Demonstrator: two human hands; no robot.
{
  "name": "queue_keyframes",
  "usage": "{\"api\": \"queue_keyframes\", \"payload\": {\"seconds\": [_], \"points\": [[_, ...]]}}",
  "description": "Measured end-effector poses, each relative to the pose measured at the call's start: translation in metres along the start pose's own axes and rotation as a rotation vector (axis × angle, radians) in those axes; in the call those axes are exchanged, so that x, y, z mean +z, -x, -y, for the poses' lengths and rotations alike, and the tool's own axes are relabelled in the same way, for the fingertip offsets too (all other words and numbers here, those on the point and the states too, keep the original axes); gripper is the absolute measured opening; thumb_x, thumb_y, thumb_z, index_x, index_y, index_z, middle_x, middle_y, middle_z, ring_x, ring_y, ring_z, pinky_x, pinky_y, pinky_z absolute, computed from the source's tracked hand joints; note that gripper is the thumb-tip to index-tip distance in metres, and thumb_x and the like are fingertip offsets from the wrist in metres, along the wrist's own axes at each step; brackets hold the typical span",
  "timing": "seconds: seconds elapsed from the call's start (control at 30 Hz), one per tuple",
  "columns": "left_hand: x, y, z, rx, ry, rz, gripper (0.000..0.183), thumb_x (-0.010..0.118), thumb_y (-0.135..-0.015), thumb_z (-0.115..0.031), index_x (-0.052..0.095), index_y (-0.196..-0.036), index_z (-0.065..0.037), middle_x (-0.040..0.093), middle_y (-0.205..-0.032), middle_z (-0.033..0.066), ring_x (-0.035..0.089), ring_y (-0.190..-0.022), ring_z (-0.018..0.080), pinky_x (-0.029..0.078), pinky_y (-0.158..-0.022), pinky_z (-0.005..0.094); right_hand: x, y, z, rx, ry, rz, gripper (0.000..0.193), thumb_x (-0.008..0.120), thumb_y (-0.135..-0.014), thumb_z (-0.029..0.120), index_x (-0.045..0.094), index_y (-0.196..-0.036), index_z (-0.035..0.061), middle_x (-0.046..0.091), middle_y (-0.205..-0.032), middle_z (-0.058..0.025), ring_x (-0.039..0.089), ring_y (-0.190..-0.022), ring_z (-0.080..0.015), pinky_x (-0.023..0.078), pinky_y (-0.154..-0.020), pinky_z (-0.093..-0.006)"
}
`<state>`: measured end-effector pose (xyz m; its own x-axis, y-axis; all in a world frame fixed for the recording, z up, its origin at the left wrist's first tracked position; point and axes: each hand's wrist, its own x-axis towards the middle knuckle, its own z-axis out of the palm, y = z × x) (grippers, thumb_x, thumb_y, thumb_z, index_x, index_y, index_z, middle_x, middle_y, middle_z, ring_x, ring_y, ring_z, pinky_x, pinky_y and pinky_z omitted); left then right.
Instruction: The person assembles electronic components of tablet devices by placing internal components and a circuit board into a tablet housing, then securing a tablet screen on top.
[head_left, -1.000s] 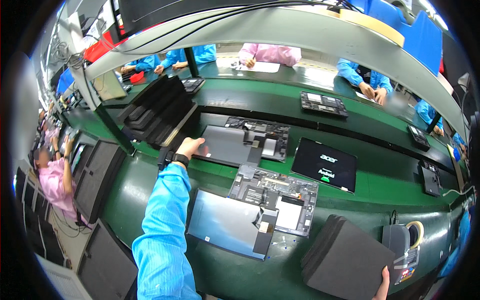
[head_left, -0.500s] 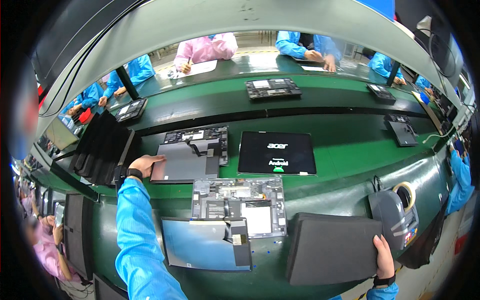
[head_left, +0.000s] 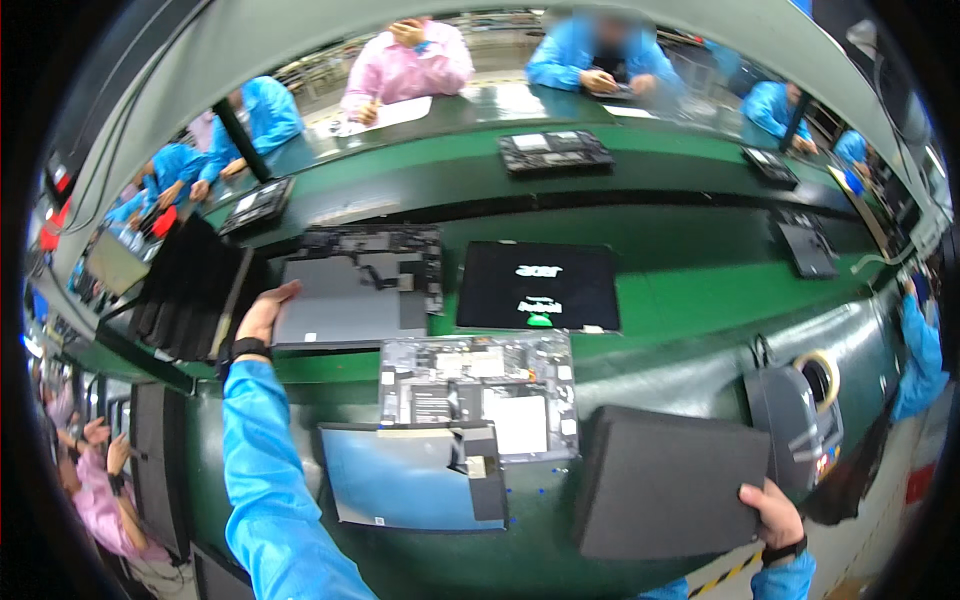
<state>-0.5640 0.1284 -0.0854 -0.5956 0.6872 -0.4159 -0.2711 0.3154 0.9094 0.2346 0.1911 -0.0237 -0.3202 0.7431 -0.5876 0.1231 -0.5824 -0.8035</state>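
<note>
My left hand is closed on the left edge of a thin grey display panel, seen from its back. The panel lies over an opened tablet body on the green bench. My right hand grips the lower right corner of a black foam block, thumb on top. Between my arms, an opened tablet with bare circuitry lies flat. A second display panel, bluish and reflective, overlaps its near edge. Beyond it, a tablet screen is lit with a start-up logo on black.
Several black foam sheets stand at the left. A grey tape dispenser with a tape roll sits at the right. Small blue bits dot the bench. More opened tablets lie farther back, with co-workers across the bench.
The view has shifted slightly. My right thumb now reaches farther onto the foam block's top. My left hand keeps its hold on the grey panel. A co-worker in pink has raised a hand.
</note>
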Motion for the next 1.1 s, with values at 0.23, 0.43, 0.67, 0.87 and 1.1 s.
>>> {"api": "queue_keyframes", "payload": {"seconds": [0.23, 0.43, 0.67, 0.87, 1.1], "points": [[0.01, 0.034, -0.015, 0.095, -0.052, -0.091, 0.033, 0.066, -0.084, -0.032, 0.065, -0.1, -0.003, 0.068, -0.088, 0.0062, 0.063, -0.072, 0.0162, 0.05, -0.068, 0.0281, -0.004, -0.018, -0.009, 0.146, -0.216, -0.003, 0.066, 0.07, -0.082, 0.025, 0.041, -0.13, -0.0093, 0.053, -0.127, -0.0174, 0.053, -0.115, -0.0268, 0.041, -0.1, -0.038], [0.002, 0.042, -0.016, 0.151, -0.122, -0.068, 0.034, 0.069, -0.081, -0.036, 0.065, -0.097, -0.006, 0.066, -0.086, 0.0041, 0.06, -0.072, 0.0159, 0.047, -0.067, 0.0277, 0.0, -0.025, -0.015, 0.106, -0.358, -0.028, 0.064, 0.069, -0.081, 0.032, 0.045, -0.131, 0.0001, 0.055, -0.126, -0.0134, 0.055, -0.113, -0.0283, 0.04, -0.101, -0.0421], [0.008, 0.073, -0.014, 0.11, -0.037, -0.141, 0.03, 0.064, -0.085, -0.029, 0.066, -0.098, -0.002, 0.068, -0.089, 0.007, 0.063, -0.073, 0.0158, 0.049, -0.067, 0.0278, 0.006, -0.036, 0.0, -0.058, -0.181, 0.075, 0.081, 0.066, -0.08, 0.023, 0.022, -0.145, 0.0034, 0.04, -0.139, -0.0142, 0.044, -0.124, -0.0258, 0.038, -0.102, -0.0369], [-0.02, 0.093, -0.022, 0.174, 0.145, -0.166, 0.025, 0.063, -0.086, -0.023, 0.065, -0.099, -0.002, 0.069, -0.092, 0.0074, 0.065, -0.077, 0.018, 0.051, -0.072, 0.0283, -0.023, -0.044, -0.037, -0.009, -0.393, 0.012, 0.067, 0.062, -0.08, 0.03, 0.038, -0.135, 0.0015, 0.05, -0.127, -0.0143, 0.053, -0.113, -0.028, 0.045, -0.095, -0.0406], [0.01, 0.167, -0.034, 0.331, 0.386, -0.143, 0.026, 0.067, -0.085, -0.023, 0.063, -0.101, -0.002, 0.067, -0.092, 0.0081, 0.064, -0.079, 0.0187, 0.052, -0.073, 0.03, 0.0, -0.035, -0.025, -0.252, -0.398, 0.068, 0.056, 0.056, -0.085, 0.043, 0.05, -0.124, 0.0024, 0.058, -0.116, -0.0099, 0.057, -0.103, -0.0246, 0.046, -0.089, -0.0352]]}}
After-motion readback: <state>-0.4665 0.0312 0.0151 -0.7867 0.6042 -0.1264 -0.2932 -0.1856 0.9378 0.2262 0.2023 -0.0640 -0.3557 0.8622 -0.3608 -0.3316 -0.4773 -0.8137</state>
